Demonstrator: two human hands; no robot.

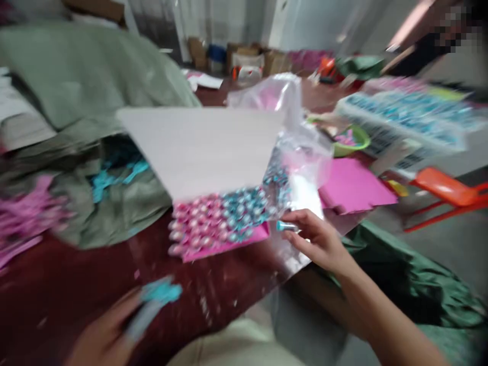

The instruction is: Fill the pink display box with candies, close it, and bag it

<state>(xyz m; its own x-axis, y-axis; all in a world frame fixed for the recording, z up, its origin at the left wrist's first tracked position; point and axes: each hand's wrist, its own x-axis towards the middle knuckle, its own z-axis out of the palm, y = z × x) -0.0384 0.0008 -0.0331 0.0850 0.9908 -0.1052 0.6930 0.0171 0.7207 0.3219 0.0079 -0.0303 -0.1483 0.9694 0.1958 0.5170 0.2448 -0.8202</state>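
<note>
1. The right hand [320, 239] is just beside the right end of the box, its thumb and fingers brought nearly together around a small silvery cylinder with a turquoise end [287, 226], which points left toward the box and is held above the desk.

2. The left hand [104, 330] is at the lower left, badly blurred. Its fingers appear closed around a smooth pale-grey shaft [143, 321], with a bright turquoise irregular piece [162, 291] at the upper end; whether the two are joined cannot be told.

3. Between and beyond the hands, a bright pink rectangular box [229, 249] rests on the dark red, glossy desk [183, 305]. Its broad white flat lid [206, 147] is raised, leaning over the rear of the contents.

4. Inside are packed rows of shiny round-ended pieces: pink ones [200, 221] on the left, teal ones [244, 208] on the right.

5. Left of the box, a crumpled grey-green cloth [125, 218] bears loose turquoise pieces [102, 183]; a heap of pink pieces [34, 208] lies farther left.

6. Behind the right hand are clear crinkled plastic wrapping [312, 152] and a flat magenta sheet [354, 185].
</note>
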